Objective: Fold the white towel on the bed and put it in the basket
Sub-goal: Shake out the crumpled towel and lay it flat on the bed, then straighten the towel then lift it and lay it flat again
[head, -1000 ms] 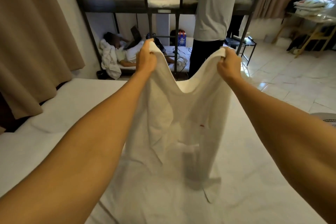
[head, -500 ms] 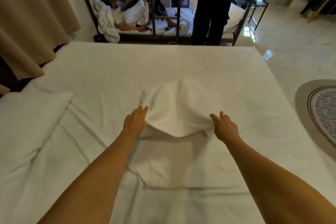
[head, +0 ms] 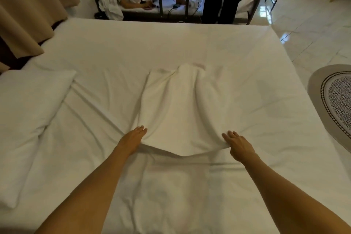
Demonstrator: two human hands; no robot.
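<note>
Laying the white towel [head: 178,112] out flat on the bed [head: 247,59] looks like the step in hand: it lies mid-mattress, bunched into a ridge at its far end. My left hand [head: 133,137] and right hand [head: 238,143] each pinch a near corner, fingers on top and the near hem sagging between them. Next I should smooth the ridge, then bring the near edge over to the far one. No basket shows from here.
</note>
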